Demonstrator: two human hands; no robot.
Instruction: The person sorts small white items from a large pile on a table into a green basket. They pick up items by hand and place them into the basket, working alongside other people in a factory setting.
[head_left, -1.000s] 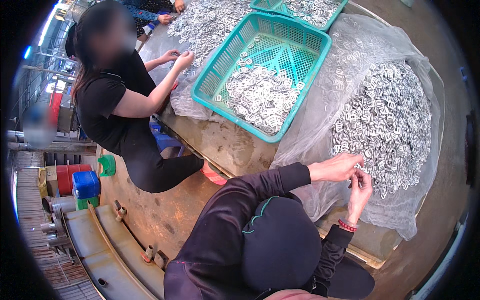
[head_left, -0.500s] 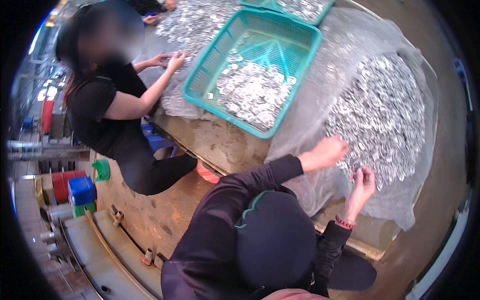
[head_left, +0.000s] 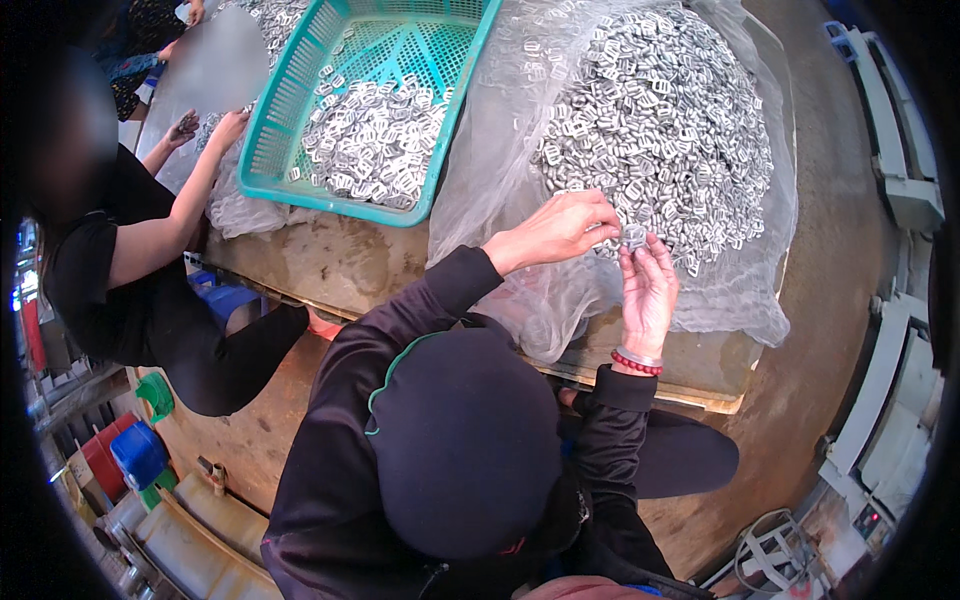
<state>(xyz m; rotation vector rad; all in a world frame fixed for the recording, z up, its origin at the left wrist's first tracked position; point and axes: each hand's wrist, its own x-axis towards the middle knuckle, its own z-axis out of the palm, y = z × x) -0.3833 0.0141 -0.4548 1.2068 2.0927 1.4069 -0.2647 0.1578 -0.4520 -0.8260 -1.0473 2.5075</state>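
A big heap of small silver metal buckles [head_left: 660, 120] lies on a clear plastic sheet [head_left: 740, 300] spread over a low worn table [head_left: 340, 265]. My left hand [head_left: 555, 230] and my right hand [head_left: 648, 290] meet at the near edge of the heap. Both pinch one metal buckle [head_left: 632, 237] between their fingertips. A red bead bracelet sits on my right wrist. My black sleeves and dark cap fill the lower middle of the view.
A teal plastic basket [head_left: 455, 150] partly filled with buckles stands left of the heap. Another person in black [head_left: 140, 290] sits at the left, hands at a second pile. Red, blue and green containers [head_left: 130, 450] stand lower left. Machine frames line the right.
My left hand left the heap and came back to my right hand, and both now hold one buckle. The view has tilted closer to the table.
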